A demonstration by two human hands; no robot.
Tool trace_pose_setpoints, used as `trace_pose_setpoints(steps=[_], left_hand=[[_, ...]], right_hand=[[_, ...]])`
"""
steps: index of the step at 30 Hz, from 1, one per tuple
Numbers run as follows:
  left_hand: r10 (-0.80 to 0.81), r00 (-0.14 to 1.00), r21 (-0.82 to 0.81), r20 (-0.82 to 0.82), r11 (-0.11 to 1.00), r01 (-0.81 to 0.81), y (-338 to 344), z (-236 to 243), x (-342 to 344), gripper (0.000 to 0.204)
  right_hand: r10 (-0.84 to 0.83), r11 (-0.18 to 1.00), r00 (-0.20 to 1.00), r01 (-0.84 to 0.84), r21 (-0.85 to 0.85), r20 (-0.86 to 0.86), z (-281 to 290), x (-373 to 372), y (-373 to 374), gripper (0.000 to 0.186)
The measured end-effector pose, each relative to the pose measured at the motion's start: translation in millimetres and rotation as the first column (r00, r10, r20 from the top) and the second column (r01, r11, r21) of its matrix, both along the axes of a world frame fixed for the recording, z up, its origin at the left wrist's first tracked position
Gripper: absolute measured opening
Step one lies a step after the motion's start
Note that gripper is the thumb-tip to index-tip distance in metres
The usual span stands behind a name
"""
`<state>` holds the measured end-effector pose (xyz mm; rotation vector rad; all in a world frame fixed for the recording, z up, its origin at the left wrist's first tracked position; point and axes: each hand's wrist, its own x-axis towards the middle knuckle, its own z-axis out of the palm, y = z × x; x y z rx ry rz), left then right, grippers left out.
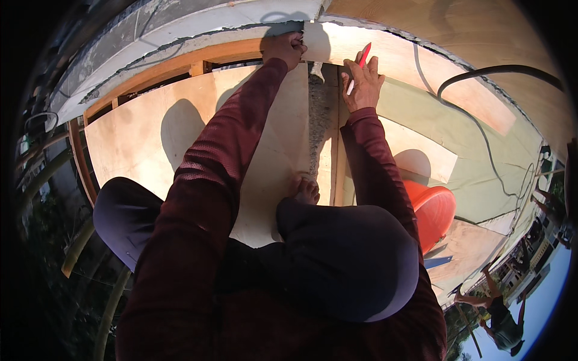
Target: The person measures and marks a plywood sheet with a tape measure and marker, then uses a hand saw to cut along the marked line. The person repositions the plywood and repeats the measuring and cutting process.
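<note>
Plywood marking in hand — left hand (284,48) clenched on the far board (265,162) edge, right hand (361,81) pinching a red-and-white pencil (358,69); next likely calls for a steady line.

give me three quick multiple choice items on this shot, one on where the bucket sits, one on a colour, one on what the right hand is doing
1. Where is the orange bucket?
A. beside the person's right knee
B. left of the left knee
C. beyond both hands

2. What colour are the sleeves?
A. white
B. dark red
C. green

3. What is the state of the right hand?
A. empty and flat
B. holding a red and white pencil
C. out of view

Answers:
1 A, the bucket shows at the right, next to the bent right knee.
2 B, both forearms are clad in dark red.
3 B, the pencil sticks up from the fingers resting on the plywood.
</note>
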<state>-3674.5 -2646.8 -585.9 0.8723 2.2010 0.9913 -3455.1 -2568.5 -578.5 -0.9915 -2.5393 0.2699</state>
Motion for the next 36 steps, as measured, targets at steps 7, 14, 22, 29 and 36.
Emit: trace_pose_setpoints(steps=[7,14,22,29,36], left_hand=[[0.013,0.999,-0.158,-0.042,0.987,-0.019,-9,3,3,0.028],[0.147,0.988,-0.237,-0.042,0.959,-0.153,-16,6,16,0.03],[0.043,0.997,-0.351,-0.063,0.934,-0.063,-11,20,20,0.037],[-0.052,0.989,-0.364,-0.137,0.932,-0.001,-27,26,26,0.032],[-0.079,0.984,-0.425,-0.162,0.905,0.002,-34,31,13,0.028]], right_hand=[[0.028,0.991,0.999,-0.026,-0.131,0.015,-2,1,4,0.037],[0.054,0.992,0.998,-0.05,-0.116,0.033,-4,3,8,0.038],[0.039,0.979,0.975,-0.081,-0.187,-0.22,4,2,-1,0.038],[0.001,0.998,1.0,-0.001,-0.055,-0.004,12,15,12,0.056],[0.05,0.992,0.996,-0.042,-0.121,0.072,4,24,15,0.054]])
